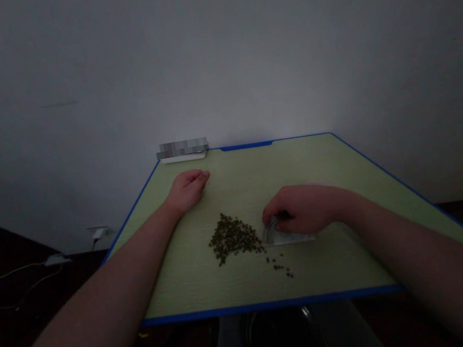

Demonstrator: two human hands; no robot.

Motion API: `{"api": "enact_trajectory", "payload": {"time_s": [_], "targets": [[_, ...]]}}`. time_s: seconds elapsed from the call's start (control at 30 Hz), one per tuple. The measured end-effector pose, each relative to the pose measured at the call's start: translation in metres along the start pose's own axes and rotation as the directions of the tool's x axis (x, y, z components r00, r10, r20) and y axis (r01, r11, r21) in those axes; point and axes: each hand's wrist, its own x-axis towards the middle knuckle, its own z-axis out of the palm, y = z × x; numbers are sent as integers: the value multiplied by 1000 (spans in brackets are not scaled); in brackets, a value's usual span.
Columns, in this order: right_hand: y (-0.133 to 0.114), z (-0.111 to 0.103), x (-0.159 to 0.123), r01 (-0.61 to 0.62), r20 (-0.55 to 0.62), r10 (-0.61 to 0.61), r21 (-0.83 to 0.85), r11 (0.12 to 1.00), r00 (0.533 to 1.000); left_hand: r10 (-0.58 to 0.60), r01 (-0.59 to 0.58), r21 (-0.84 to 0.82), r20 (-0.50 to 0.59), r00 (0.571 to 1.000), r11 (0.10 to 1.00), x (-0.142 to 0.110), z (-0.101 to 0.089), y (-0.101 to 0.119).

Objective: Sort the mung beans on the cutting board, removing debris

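Note:
A heap of small brownish-green grains or beans (233,236) lies on the pale table (328,275), with several loose ones strewn in front of it. Just right of the heap, my right hand (304,209) grips a clear plastic protractor (289,238). The protractor's straight edge faces me, and its curved left end is close to the heap's right side; part of it is hidden under my fingers. My left hand (190,189) rests closed on the table, behind and left of the heap. Its fingers are curled in, and I see nothing in them.
Blue edging (271,305) runs round the table. A white box-like object (183,156), its top blurred out, stands at the far left corner by the wall (237,48). Below the front edge is a dark shiny round vessel (284,342). White cables (57,259) lie at far left.

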Motion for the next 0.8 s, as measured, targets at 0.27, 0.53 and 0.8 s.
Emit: {"api": "enact_trajectory", "payload": {"time_s": [0.27, 0.53, 0.8], "targets": [[0, -1, -1, -41, -22, 40, -38, 998, 999, 38, -38, -18, 3, 999, 999, 2, 0, -5], [6, 0, 0, -70, -37, 68, -45, 997, 997, 23, -23, -23, 0, 1000, 999, 1, 0, -3], [11, -1, 0, -76, -28, 75, -26, 997, 997, 14, -14, -20, -2, 1000, 1000, 1, 1, -4]]}}
